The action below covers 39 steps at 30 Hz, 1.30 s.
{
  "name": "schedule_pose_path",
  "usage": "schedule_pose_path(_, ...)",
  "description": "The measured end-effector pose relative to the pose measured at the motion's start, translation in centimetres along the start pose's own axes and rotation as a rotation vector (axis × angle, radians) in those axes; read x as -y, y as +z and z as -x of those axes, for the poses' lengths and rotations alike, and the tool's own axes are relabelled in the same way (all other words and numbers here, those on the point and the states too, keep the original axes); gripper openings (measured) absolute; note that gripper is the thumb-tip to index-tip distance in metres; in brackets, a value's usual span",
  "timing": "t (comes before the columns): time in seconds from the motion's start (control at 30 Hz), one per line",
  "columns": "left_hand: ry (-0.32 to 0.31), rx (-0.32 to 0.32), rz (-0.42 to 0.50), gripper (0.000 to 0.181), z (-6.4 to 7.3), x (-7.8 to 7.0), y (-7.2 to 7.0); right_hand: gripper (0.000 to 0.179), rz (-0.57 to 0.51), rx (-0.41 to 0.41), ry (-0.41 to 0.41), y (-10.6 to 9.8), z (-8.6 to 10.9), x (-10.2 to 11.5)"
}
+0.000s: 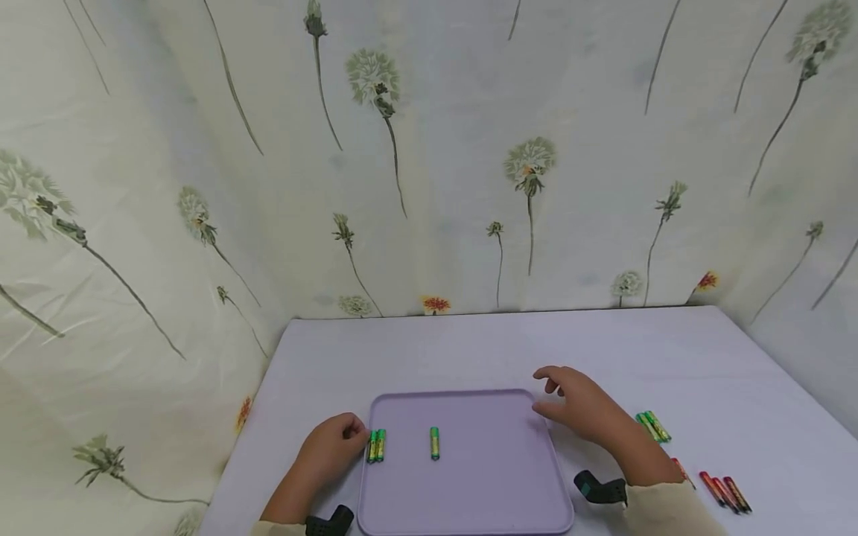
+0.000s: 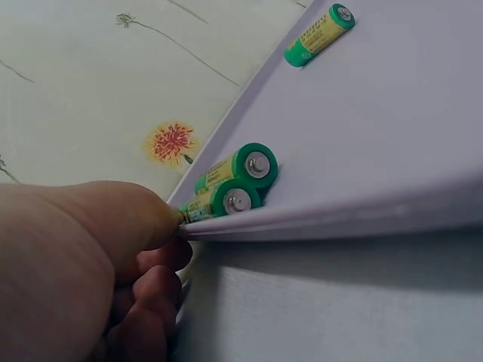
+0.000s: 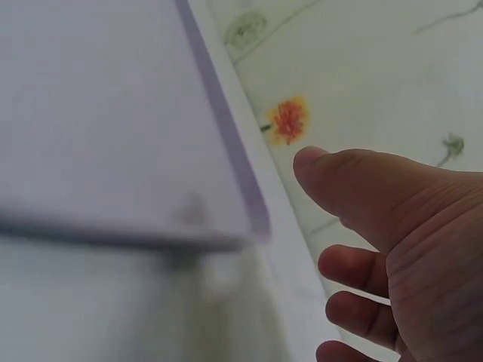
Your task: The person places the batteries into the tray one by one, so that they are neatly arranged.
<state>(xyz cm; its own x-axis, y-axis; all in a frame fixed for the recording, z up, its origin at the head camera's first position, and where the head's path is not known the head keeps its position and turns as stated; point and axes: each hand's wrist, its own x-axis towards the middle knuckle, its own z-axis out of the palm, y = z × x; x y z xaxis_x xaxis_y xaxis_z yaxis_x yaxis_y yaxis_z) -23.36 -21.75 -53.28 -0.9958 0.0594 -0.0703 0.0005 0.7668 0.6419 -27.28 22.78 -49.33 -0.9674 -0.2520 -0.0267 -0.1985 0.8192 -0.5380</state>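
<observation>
Head view gives us a lilac tray (image 1: 496, 469) on a white-covered table (image 1: 436, 353), with our left hand (image 1: 331, 448) at its left rim, thumb and fingers pinching the edge. Just inside that rim lie two green-and-yellow batteries (image 1: 380, 445) side by side (our thumb reaches right up to them), and a single battery (image 1: 435, 444) lies apart, nearer the middle. Our right hand (image 1: 582, 406) hovers by the far right corner, fingers loosely spread and holding nothing. Near our right forearm lie more green batteries (image 1: 658, 426) and several red batteries (image 1: 725, 493).
</observation>
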Motion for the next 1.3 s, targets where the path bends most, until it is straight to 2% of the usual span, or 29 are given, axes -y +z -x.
schedule_pose_path(0.27,-0.002,0.004,0.011,0.014,-0.1,-0.4,-0.1,0.059,0.09,-0.029,0.023,-2.4,1.7,-3.7)
schedule_pose_path(0.43,-0.005,0.003,0.011,0.013,-0.1,-0.5,-0.1,0.063,0.154,-0.037,0.074,-3.7,2.9,-6.1)
schedule_pose_path(0.6,-0.002,0.004,0.018,0.013,0.1,-0.3,0.0,0.066,0.208,-0.044,0.129,-4.1,4.1,-8.1)
schedule_pose_path(0.73,-0.009,0.013,0.01,0.012,0.3,0.3,0.3,0.073,0.21,-0.016,0.182,-4.1,5.1,-9.1)
schedule_pose_path(1.0,0.01,0.009,0.015,0.013,0.2,0.7,0.4,0.08,0.233,-0.024,0.214,-5.0,6.2,-11.0)
schedule_pose_path(1.13,0.012,-0.001,0.005,0.013,0.2,0.5,0.2,0.088,0.242,0.025,0.275,-5.2,6.2,-11.8)
schedule_pose_path(1.3,0.001,0.0,0.013,0.013,0.2,0.2,0.0,0.089,0.252,0.071,0.303,-5.3,6.5,-12.5)
